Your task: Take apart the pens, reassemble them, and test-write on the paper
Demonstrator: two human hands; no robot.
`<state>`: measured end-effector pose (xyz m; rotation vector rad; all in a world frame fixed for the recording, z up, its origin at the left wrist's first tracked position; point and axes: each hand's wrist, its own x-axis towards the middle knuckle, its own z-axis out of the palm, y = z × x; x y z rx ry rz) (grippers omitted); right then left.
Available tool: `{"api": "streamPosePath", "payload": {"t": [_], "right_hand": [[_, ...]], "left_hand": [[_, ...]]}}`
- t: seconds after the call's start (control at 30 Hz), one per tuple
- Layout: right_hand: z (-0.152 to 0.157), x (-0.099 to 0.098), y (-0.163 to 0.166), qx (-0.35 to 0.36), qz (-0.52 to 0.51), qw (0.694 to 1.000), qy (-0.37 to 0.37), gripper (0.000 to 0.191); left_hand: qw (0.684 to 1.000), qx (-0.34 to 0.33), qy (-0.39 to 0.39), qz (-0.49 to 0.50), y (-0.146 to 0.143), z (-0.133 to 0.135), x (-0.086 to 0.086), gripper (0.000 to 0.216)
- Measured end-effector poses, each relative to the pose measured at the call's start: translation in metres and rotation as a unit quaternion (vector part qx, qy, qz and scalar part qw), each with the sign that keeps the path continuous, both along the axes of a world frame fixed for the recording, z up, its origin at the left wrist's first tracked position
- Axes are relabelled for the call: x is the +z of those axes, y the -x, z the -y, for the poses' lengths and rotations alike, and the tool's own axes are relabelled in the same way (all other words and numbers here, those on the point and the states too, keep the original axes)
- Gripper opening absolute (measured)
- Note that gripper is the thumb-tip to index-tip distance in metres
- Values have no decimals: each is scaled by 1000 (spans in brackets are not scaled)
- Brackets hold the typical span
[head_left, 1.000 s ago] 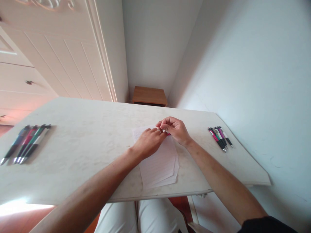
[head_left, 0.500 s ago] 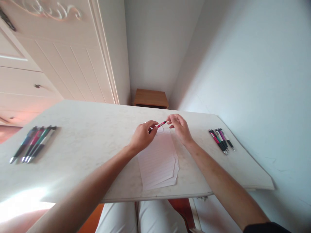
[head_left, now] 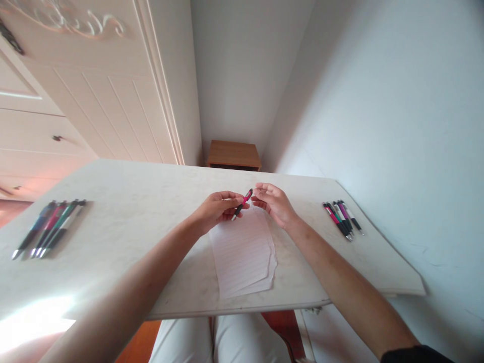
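Between the thumb and fingers of my left hand (head_left: pixel 220 209) is a pink and black ballpoint pen (head_left: pixel 242 204), its silver tip slanting down towards me. My right hand (head_left: pixel 275 204) is beside the pen's upper end, fingers loosely curled and parted; whether a fingertip touches the pen I cannot tell. Under both hands lie lined paper sheets (head_left: pixel 242 257) with torn edges, slightly fanned.
Several pens (head_left: pixel 53 229) lie side by side at the table's left. Another group of pens (head_left: pixel 342 220) lies at the right, near the wall (head_left: pixel 397 126). A white cabinet (head_left: pixel 113 101) rises behind the white table (head_left: pixel 151 191); a wooden stand (head_left: pixel 233 153) is beyond it.
The pen in my left hand has turned steeper, with its tip now showing below the thumb. My left hand has rolled palm-up somewhat; my right hand has shifted slightly left and down.
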<state>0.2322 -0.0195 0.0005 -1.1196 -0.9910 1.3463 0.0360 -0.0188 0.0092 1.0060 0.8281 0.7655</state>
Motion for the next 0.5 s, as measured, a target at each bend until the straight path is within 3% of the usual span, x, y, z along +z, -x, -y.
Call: {"api": "streamPosePath", "payload": {"t": [0.17,0.37,0.5], "right_hand": [[2,0,3,78,-11,997,13,31],[11,7,9,174,-14,984,26,38],[15,7,11,212,-4,977,25,41]], "left_hand": [[999,-14,23,47,0,0,-1,34],[994,66,21,90,2,-2,4,49],[990,96,11,101,5,-6,4,42]]}}
